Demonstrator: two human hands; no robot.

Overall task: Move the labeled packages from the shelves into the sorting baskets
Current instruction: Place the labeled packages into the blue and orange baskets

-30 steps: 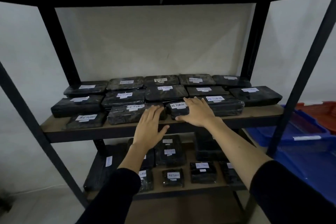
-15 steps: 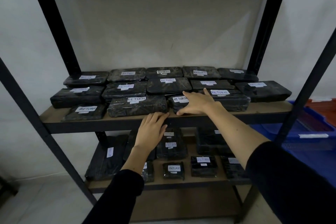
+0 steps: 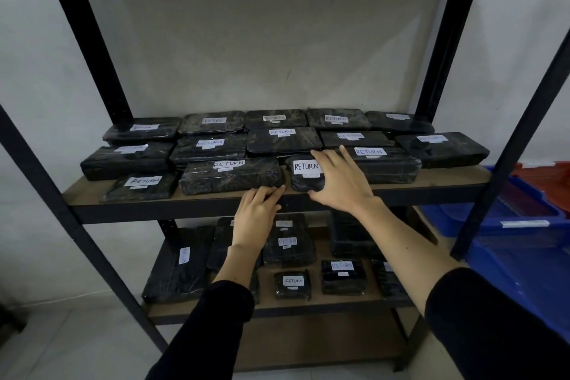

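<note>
Several black wrapped packages with white RETURN labels lie in rows on the middle shelf (image 3: 447,178). My right hand (image 3: 339,182) grips the right end of a small RETURN package (image 3: 303,183) at the shelf's front, thumb on its front edge and fingers spread over its top and back. My left hand (image 3: 254,219) lies flat, fingers together, against the shelf's front edge just below a long RETURN package (image 3: 231,179) and holds nothing. More labeled packages (image 3: 291,282) sit on the lower shelf, partly hidden by my arms.
A blue basket (image 3: 521,224) stands to the right of the rack, with a red basket (image 3: 552,182) behind it. Black uprights and diagonal braces (image 3: 509,148) frame the shelves. A white wall is behind and pale floor below.
My left hand has slid down off the long package to the shelf's front edge. My right hand has stayed on the small package and its thumb has come round to the front.
</note>
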